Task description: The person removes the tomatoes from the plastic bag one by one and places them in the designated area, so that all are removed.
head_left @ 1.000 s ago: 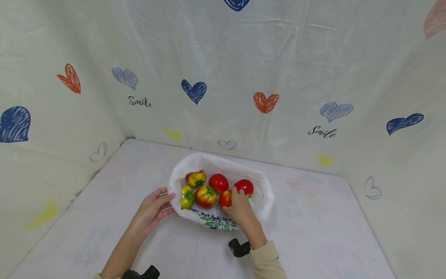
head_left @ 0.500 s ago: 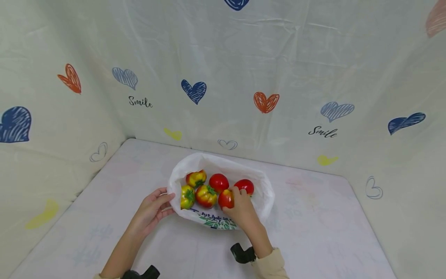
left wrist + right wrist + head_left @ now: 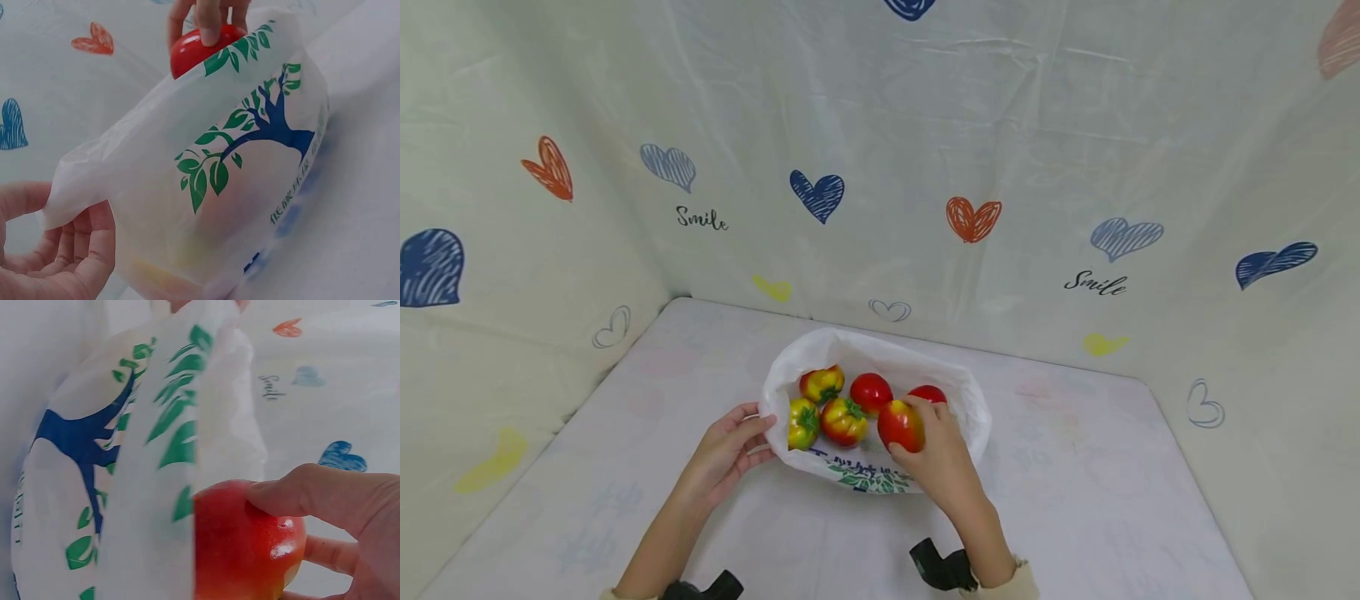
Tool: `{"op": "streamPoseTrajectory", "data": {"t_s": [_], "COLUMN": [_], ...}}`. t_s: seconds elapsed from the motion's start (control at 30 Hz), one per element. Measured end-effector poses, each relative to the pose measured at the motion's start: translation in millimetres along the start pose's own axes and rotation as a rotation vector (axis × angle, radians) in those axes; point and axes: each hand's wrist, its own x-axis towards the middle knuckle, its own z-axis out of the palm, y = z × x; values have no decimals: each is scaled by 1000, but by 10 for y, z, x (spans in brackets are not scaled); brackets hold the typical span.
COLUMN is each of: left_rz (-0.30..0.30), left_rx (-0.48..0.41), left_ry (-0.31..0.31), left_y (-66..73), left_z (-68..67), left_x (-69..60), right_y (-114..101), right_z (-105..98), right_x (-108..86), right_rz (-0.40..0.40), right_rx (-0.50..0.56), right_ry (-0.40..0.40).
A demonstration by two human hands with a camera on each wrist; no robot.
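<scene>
Dim, even light, murkier in both wrist views
The bag [image 3: 194,159] casts a faint shadow on the desk [image 3: 1075,475]; in the right wrist view, small white glare marks the slightly soft-focused fruit [image 3: 244,544].

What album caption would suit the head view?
Left hand holds an open white bag; right hand grips a red-and-yellow fruit at the bag's mouth.

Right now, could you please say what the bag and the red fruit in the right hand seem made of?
Bag: likely thin plastic film, fairly dull in finish; it creases, and blurred colours show through. Red fruit: smooth, glossy skin with bright highlights; perhaps moulded plastic, though real fruit is possible.
</scene>
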Motion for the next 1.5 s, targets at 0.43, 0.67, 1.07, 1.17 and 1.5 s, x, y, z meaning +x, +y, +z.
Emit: {"op": "streamPoseTrajectory", "data": {"t_s": [0.43, 0.67, 1.07, 1.17, 1.5], "left_rz": [-8, -11, -11, -13, -21], "left_rx": [-4, -9, 8, 6, 25], "left_ry": [7, 14, 17, 18, 31], "left_y": [-15, -14, -17, -14, -6], "left_z": [-10, -12, -16, -13, -8], "left_x": [14, 1, -8, -9, -2], "right_y": [-60, 130, 628, 752, 1293], "right_z": [-329, -443, -598, -634, -665], "right_x": [-215, -272, -363, -380, -361], "right_rz": [40, 68, 2, 6, 169], "right_rx": [47, 78, 34, 32, -20], "right_ry": [97, 117, 290, 333, 302]}}
